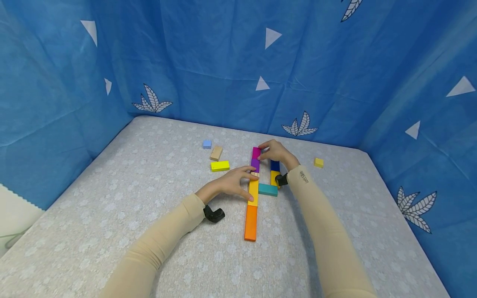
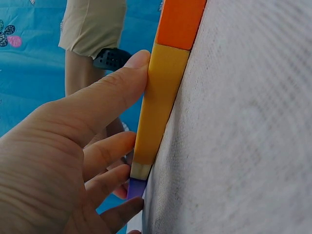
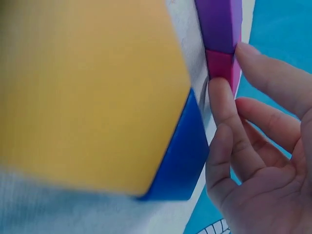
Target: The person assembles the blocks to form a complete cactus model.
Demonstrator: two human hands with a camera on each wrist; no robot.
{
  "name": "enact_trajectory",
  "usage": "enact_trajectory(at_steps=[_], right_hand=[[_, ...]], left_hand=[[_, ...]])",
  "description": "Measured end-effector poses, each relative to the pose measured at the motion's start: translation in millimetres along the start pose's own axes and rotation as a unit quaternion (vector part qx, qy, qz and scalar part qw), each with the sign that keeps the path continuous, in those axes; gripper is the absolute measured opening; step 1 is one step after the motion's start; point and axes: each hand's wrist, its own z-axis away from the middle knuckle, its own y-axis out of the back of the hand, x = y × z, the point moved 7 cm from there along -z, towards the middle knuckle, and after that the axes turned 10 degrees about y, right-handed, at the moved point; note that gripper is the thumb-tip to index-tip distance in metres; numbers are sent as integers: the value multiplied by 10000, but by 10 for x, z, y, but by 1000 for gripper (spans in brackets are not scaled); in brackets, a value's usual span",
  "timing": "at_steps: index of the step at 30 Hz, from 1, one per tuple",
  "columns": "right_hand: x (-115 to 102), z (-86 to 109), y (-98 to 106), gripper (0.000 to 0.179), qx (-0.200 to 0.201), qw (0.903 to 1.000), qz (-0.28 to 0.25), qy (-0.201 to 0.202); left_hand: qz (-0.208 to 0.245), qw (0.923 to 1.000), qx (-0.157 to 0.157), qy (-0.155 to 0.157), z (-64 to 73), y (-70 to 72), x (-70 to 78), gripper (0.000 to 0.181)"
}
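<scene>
A straight row of blocks runs away from the person on the table: orange (image 1: 251, 223), yellow-orange (image 1: 253, 194), a thin plain-wood piece (image 2: 140, 170), purple (image 3: 220, 24) and magenta (image 1: 256, 152) at the far end. My left hand (image 1: 232, 182) lies along the row's left side, its fingers loosely extended. Its thumb touches the yellow-orange block, and its fingertips reach the wood and purple pieces. At the far end, my right hand (image 1: 276, 151) holds the magenta block between thumb and fingertips, with the thumb near the purple joint.
Right of the row lie a teal block (image 1: 268, 190), a yellow-orange block (image 3: 92, 97) and a dark blue block (image 3: 180, 151). Loose at left are a bright yellow block (image 1: 220, 166), a wooden block (image 1: 216, 153) and a light blue cube (image 1: 207, 144). A yellow cube (image 1: 318, 162) sits far right.
</scene>
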Motion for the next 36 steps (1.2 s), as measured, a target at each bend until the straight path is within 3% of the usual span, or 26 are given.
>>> enact_trajectory(at_steps=[7, 13, 25, 36], right_hand=[[-30, 94, 97, 57, -99, 9996, 5, 274], [24, 272, 229, 58, 223, 9982, -414, 370], [462, 822, 425, 58, 1647, 9778, -1242, 382], [906, 1211, 760, 59, 2798, 9533, -1141, 54]], left_hand=[[66, 10000, -25, 59, 2, -4, -21, 72], [86, 9998, -38, 157, 2, -2, -31, 73], [31, 10000, 31, -19, 11, -18, -19, 74], [27, 10000, 17, 46, 17, -7, -15, 74]])
